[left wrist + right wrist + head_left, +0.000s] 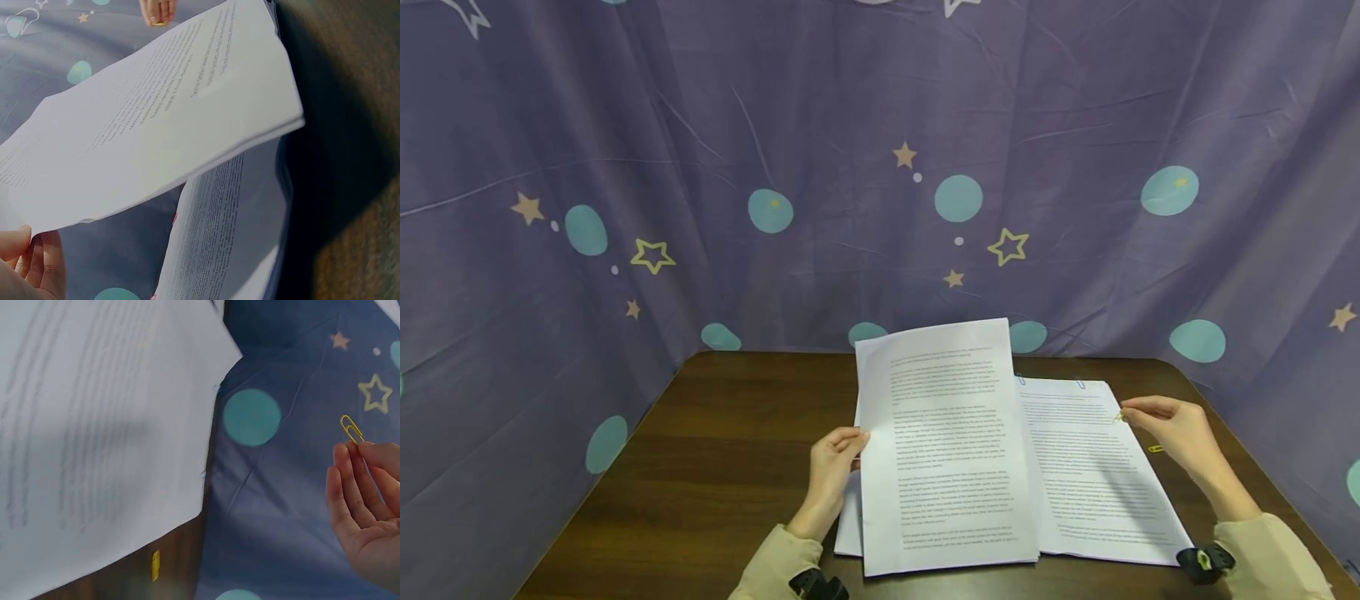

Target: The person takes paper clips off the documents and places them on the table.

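My left hand pinches the left edge of several printed sheets and holds them up, tilted. In the left wrist view the thumb and fingers grip the edge of these sheets. My right hand pinches a yellow paper clip between thumb and fingertips; the other fingers are extended. Below it lies a stack of printed paper with blue paper clips on its top edge. The raised sheets hide this stack's left part.
A second yellow paper clip lies on the brown wooden table, right of the stack. More printed paper with small red marks at its edge shows beneath the raised sheets. A patterned purple curtain hangs behind the table.
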Available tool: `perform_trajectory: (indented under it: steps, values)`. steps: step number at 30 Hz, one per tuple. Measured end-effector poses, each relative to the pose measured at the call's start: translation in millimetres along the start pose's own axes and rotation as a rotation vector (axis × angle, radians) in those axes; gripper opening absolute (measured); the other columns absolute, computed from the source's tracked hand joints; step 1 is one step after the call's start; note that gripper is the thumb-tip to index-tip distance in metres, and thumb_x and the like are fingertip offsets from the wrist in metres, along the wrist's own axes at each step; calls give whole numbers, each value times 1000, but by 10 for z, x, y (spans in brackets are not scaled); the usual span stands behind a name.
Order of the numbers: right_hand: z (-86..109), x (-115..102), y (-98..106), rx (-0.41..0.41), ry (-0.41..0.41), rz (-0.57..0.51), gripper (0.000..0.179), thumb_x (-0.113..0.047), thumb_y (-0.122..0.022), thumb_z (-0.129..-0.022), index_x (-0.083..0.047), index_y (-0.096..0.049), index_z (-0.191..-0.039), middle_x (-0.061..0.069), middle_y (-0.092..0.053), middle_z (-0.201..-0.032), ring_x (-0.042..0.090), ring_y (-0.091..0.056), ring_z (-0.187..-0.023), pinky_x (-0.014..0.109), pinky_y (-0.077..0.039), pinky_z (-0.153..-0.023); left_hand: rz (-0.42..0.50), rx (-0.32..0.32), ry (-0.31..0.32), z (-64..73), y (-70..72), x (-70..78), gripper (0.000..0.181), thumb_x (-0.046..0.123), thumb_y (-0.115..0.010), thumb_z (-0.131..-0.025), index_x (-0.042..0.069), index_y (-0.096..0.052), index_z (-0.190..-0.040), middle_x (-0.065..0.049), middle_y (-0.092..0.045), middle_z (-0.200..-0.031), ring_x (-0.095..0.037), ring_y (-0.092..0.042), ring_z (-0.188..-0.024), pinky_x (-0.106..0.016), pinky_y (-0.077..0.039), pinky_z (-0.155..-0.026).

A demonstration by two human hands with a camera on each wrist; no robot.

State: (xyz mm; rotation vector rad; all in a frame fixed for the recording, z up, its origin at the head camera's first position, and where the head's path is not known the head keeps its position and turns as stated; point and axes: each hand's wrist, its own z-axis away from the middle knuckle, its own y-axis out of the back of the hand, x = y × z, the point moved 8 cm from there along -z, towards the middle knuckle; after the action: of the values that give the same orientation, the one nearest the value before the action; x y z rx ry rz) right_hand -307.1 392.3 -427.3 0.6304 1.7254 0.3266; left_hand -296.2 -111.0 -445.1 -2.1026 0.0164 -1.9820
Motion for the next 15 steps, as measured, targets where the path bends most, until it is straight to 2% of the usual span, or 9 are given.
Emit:
perform_trajectory:
  steps: [4, 6, 8, 11, 13, 15]
  values:
    - [-101, 588, 45, 44, 13, 56, 29, -29, -63, -81, -7, -65, -99, -4, -68, -83, 7, -63, -72, 20, -49, -55, -13, -10, -9, -11, 2, -27, 9, 5, -65, -78, -3, -63, -82, 4, -63, -66, -4, -53, -53, -17, -45, -47]
    - [-118, 779, 69, 74, 11, 88, 30, -30, -63, -81, -6, -65, -100, -5, -68, -83, 6, -64, -71, 19, -50, -57, -13, -15, -26, -8, 0, -20, 9, 6, -65, -78, -2, -63, -80, 4, -64, -66, -4, -54, -53, -17, -46, -47]
    - [-96, 844, 96, 80, 5, 107, 33, -30, -62, -82, -3, -65, -100, -5, -68, -82, 6, -64, -71, 18, -49, -58, -8, -12, -9, -6, 0, -27, 10, 5, -65, -78, -4, -63, -82, 4, -63, -66, -4, -53, -52, -17, -45, -47]
    - [-8, 768, 144, 81, -29, 90, 35, -30, -63, -81, 1, -64, -99, -7, -68, -78, 4, -63, -68, 14, -47, -58, 3, -2, 12, 7, -5, -1, 16, 1, -63, -78, -12, -59, -87, 2, -63, -65, -5, -53, -51, -17, -45, -46]
    - [80, 565, 166, 59, -44, 63, 37, -27, -63, -82, 6, -62, -99, -8, -67, -75, 5, -63, -66, 13, -46, -59, -6, 8, 32, 3, -2, -14, 16, 0, -63, -78, -13, -59, -87, 2, -63, -65, -5, -53, -51, -18, -45, -46]
    - [169, 319, 179, 39, -53, 42, 36, -21, -62, -83, 12, -60, -99, -9, -66, -73, 5, -63, -65, 13, -46, -58, -12, -1, 14, -19, 9, -60, 14, 3, -64, -79, -9, -61, -86, 2, -63, -66, -5, -53, -52, -18, -46, -47]
